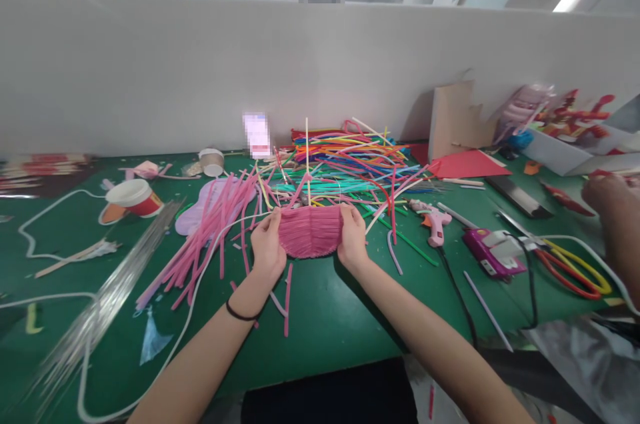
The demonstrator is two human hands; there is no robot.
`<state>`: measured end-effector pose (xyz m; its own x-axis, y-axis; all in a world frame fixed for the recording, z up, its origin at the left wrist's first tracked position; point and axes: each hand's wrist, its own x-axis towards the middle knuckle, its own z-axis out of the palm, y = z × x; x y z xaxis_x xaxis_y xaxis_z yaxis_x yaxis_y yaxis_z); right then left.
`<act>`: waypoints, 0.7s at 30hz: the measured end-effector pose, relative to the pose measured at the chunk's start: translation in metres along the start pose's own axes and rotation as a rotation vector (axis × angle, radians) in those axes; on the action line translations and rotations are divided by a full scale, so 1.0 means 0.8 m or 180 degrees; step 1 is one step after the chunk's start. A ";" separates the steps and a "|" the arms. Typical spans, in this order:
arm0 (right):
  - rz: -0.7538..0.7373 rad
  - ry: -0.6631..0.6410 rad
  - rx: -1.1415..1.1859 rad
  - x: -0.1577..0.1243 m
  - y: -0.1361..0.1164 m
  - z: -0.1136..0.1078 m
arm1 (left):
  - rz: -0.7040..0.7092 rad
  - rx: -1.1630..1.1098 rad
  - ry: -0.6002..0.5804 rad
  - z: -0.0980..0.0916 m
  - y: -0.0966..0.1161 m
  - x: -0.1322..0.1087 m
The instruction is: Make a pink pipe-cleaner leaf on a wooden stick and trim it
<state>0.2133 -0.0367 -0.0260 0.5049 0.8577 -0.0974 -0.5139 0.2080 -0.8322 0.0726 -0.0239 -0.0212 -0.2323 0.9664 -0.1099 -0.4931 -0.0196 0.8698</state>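
Note:
Between my two hands is a pink panel of pipe cleaners point(311, 232), laid side by side with a seam down its middle and a rounded lower edge. My left hand point(269, 244) pinches its left edge, and my right hand point(353, 234) grips the right edge. A pale stick point(307, 157) rises behind the panel's top. Loose pink pipe cleaners point(215, 231) lie to the left of my left hand. Beyond the panel is a heap of multicoloured pipe cleaners point(350, 157). The fingertips behind the panel are hidden.
A pink glue gun point(436, 221) and purple power strip point(493, 252) lie on the right, near scissors point(575, 264). Another person's hand point(613, 201) is at far right. Metal wires point(110, 297), a paper cup point(135, 197) and a white cable point(187, 324) occupy the left.

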 end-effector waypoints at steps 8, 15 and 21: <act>-0.0310 -0.0051 -0.0674 -0.002 0.006 -0.004 | -0.0057 -0.0105 0.0106 -0.001 -0.004 0.004; -0.0153 -0.0337 -0.0749 -0.002 0.007 -0.006 | -0.0043 0.0030 0.0109 -0.004 -0.012 0.005; -0.0365 -0.0340 -0.0863 -0.008 0.005 -0.001 | 0.0018 0.0192 0.0151 -0.005 -0.019 0.008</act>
<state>0.2088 -0.0418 -0.0291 0.4658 0.8834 0.0514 -0.2470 0.1855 -0.9511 0.0752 -0.0182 -0.0372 -0.2750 0.9531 -0.1261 -0.4406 -0.0083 0.8977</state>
